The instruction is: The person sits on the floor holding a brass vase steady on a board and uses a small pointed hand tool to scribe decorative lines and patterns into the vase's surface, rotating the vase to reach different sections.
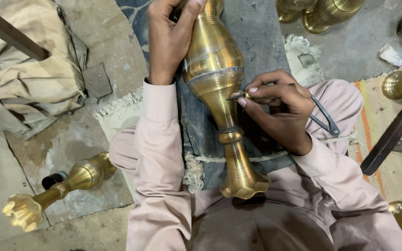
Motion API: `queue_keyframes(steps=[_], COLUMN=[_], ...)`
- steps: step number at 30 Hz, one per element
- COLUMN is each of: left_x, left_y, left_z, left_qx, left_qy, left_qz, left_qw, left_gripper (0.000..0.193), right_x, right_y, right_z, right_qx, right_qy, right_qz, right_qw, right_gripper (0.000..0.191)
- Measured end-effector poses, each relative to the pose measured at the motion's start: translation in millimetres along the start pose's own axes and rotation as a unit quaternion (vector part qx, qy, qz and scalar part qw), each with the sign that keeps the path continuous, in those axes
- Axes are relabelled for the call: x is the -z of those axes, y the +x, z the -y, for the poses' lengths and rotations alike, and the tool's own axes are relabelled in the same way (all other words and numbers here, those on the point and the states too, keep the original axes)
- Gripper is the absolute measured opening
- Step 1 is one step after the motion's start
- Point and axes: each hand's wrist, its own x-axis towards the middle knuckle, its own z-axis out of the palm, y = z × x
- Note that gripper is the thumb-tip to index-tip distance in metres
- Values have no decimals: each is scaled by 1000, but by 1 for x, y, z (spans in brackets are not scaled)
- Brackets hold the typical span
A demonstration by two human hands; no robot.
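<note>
We saw a second brass vase [61,188] lying on the concrete floor [112,32], a crumpled tan cloth bag [33,76] beside it, more brass pieces [322,11] farther off, and a fringed woven rug [371,116].

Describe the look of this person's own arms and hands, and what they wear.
Both hands are bare: no gloves, rings or watch show. The left hand and right hand come out of long, loose sleeves of pale pinkish-beige cloth, plain and unpatterned. The left sleeve ends in a straight open cuff at the wrist; the right sleeve is creased.
</note>
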Motion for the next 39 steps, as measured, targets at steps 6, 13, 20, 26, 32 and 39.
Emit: queue_keyframes(steps=[6, 13, 20, 26, 32, 39], left_x=[-4, -7, -7, -7, -6, -6], left_y=[-1, -1, -1, -3, -3, -1], left_z=[11, 18, 22, 24, 25, 20], left_qx=[-8, -8, -14, -25, -32, 4], left_qy=[-51, -65, -64, -63, -55, -39], left_qz=[-25, -33, -39, -37, -38, -43], left_qw=[998, 997, 997, 997, 997, 998], left_gripper=[23, 23, 23, 25, 25, 26], right_x=[-1, -1, 0, -1, -1, 0], right_y=[7, 9, 10, 9, 9, 11], right_z=[-1, 0, 1, -2, -3, -3], right_qx=[2, -6, -9, -6, -14, -19], right_qy=[-23, -14, -24, 4, -10, -8], right_qz=[1, -5, 6, 11, 2, -3], right_qw=[1000, 1000, 1000, 1000, 1000, 1000], right_gripper=[20, 19, 19, 17, 17, 16])
